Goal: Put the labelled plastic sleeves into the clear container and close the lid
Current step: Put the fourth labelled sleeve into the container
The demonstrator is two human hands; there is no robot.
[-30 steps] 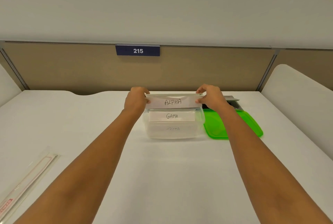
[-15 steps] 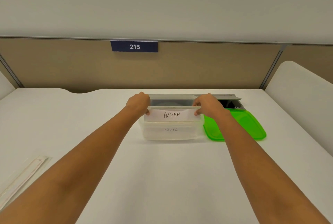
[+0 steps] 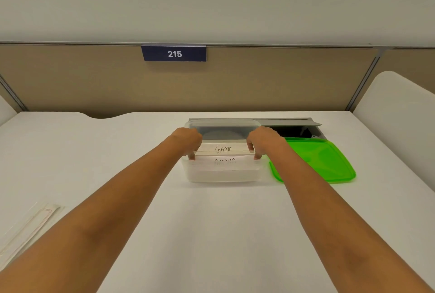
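A clear container (image 3: 222, 175) stands open on the white desk. Inside it a sleeve labelled GAMA (image 3: 223, 148) stands behind a sleeve labelled ALPHA (image 3: 224, 162), whose writing shows blurred through the front wall. My left hand (image 3: 187, 140) pinches the left end of the ALPHA sleeve inside the container, fingers pointing down. My right hand (image 3: 263, 140) pinches its right end the same way. The green lid (image 3: 315, 161) lies flat on the desk to the right of the container.
A long clear plastic sleeve with a red outline (image 3: 28, 231) lies at the desk's left front edge. Behind the container an open cable hatch (image 3: 294, 128) is set into the white desk (image 3: 211, 234). A beige partition with a 215 sign (image 3: 174, 53) closes the back.
Both hands have lowered the ALPHA sleeve from above the container down into it, in front of the GAMA sleeve. The view has shifted a little.
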